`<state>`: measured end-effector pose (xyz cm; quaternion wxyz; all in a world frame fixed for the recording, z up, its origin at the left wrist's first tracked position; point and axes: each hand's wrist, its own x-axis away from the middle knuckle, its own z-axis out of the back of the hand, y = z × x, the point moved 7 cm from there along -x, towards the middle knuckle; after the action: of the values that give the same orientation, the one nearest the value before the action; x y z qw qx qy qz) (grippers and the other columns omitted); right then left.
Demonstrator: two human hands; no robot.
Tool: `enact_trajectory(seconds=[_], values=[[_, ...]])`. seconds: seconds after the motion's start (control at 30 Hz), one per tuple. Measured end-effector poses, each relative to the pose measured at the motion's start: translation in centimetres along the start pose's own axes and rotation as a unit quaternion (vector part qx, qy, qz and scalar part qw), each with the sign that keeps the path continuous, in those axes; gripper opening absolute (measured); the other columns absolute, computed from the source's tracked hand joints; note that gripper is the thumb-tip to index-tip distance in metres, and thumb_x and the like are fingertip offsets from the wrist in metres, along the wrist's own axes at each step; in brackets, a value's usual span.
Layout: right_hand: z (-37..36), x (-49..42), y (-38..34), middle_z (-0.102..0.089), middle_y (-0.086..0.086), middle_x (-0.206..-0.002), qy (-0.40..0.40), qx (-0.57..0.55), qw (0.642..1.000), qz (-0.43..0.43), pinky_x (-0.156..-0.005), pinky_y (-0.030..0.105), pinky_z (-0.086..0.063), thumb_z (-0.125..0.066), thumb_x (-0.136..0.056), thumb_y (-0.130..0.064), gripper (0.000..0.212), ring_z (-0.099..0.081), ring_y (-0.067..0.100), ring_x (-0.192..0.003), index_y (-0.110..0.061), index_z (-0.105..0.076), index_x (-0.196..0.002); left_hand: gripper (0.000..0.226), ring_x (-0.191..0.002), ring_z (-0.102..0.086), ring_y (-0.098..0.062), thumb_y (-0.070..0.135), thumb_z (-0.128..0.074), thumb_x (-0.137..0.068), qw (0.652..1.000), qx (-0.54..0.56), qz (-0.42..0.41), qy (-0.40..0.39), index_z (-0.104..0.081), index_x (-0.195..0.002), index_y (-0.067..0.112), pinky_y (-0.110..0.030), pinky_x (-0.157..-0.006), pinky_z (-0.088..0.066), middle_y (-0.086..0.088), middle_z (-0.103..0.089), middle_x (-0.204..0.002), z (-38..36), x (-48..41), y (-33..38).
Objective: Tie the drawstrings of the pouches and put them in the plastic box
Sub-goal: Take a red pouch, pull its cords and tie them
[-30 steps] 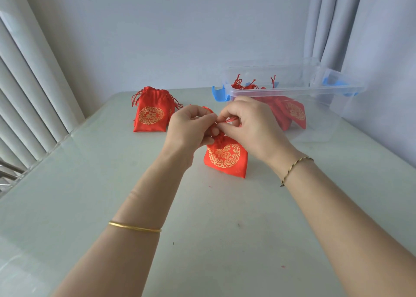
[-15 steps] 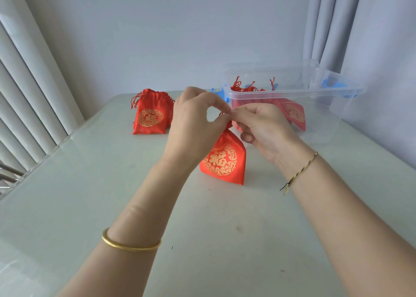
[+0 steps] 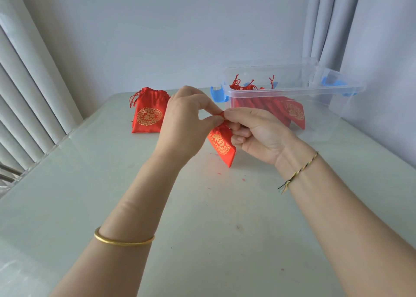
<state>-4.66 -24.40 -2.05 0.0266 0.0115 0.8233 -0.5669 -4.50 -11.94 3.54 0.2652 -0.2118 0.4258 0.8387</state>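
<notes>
While fingers [image 3: 213, 121] of both hands pinch its drawstring [image 3: 221, 115], the pouch [image 3: 221, 147] has swung up and tilted.
Left hand [image 3: 186, 125] and right hand [image 3: 258, 137] meet at the neck; the knot looks nearly pulled tight, the box [image 3: 292, 92] next. A second pouch [image 3: 149, 113] waits on the pale desk [image 3: 202, 218]; wall [image 3: 180, 38], curtain [image 3: 326, 26], blinds [image 3: 27, 94] behind.

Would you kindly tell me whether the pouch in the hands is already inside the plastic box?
No, the left hand and right hand pinch the pouch by its top in front of the plastic box.
</notes>
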Motion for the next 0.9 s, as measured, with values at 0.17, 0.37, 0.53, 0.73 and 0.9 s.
enact_trajectory(seconds=[0.17, 0.37, 0.53, 0.73, 0.9], values=[[1.0, 0.1, -0.8, -0.038, 0.000, -0.055, 0.065, 0.106, 0.991, 0.044, -0.044, 0.017, -0.025, -0.061, -0.085, -0.003, 0.011, -0.029, 0.006, -0.044, -0.007, -0.062, -0.075, 0.008, -0.081, -0.051, -0.006, 0.011, -0.064, -0.082, 0.999, -0.002, 0.006, 0.038, -0.064, -0.076, 0.017, -0.006, -0.069, -0.034, 0.013, -0.051, -0.084, 0.4, -0.1, -0.6], [2.4, 0.5, -2.9, -0.052, -0.003, -0.061, 0.150, 0.272, 0.937, 0.163, -0.048, 0.007, -0.033, -0.064, -0.082, -0.002, 0.020, -0.044, -0.005, -0.044, -0.016, -0.061, -0.069, 0.005, -0.077, -0.046, -0.018, 0.006, -0.052, -0.087, 0.995, -0.072, -0.017, 0.066, -0.057, -0.085, 0.006, -0.030, -0.066, -0.036, 0.002, -0.051, -0.080, 0.7, 0.0, -1.3], [3.2, 0.3, -2.7, -0.056, -0.009, -0.057, 0.166, 0.331, 0.918, 0.146, -0.050, 0.012, -0.035, -0.067, -0.080, -0.004, 0.022, -0.047, -0.002, -0.048, -0.019, -0.062, -0.065, 0.008, -0.079, -0.050, -0.021, 0.005, -0.048, -0.089, 0.996, -0.076, -0.020, 0.049, -0.054, -0.086, 0.005, -0.032, -0.066, -0.038, 0.000, -0.054, -0.082, -0.3, 0.3, -0.9], [1.8, 2.4, -2.8, -0.068, 0.000, -0.093, 0.038, 0.387, 0.921, -0.001, -0.060, 0.026, -0.049, -0.064, -0.084, -0.037, 0.027, -0.066, 0.016, -0.078, -0.017, -0.064, -0.102, 0.008, -0.062, -0.065, -0.001, 0.008, -0.047, -0.092, 0.993, 0.089, 0.084, -0.002, -0.053, -0.087, 0.007, -0.021, -0.057, -0.053, -0.002, -0.064, -0.083, -1.6, 0.1, -1.0], [1.6, 3.8, -5.7, -0.068, 0.017, -0.087, 0.094, 0.584, 0.804, 0.064, -0.057, 0.037, -0.053, -0.061, -0.083, -0.016, 0.014, -0.066, 0.030, -0.078, -0.004, -0.067, -0.089, 0.009, -0.063, -0.067, -0.010, 0.005, -0.048, -0.091, 0.981, 0.176, 0.063, -0.050, -0.053, -0.084, 0.007, -0.023, -0.059, -0.056, -0.002, -0.063, -0.078, -2.8, -1.2, 2.6]])
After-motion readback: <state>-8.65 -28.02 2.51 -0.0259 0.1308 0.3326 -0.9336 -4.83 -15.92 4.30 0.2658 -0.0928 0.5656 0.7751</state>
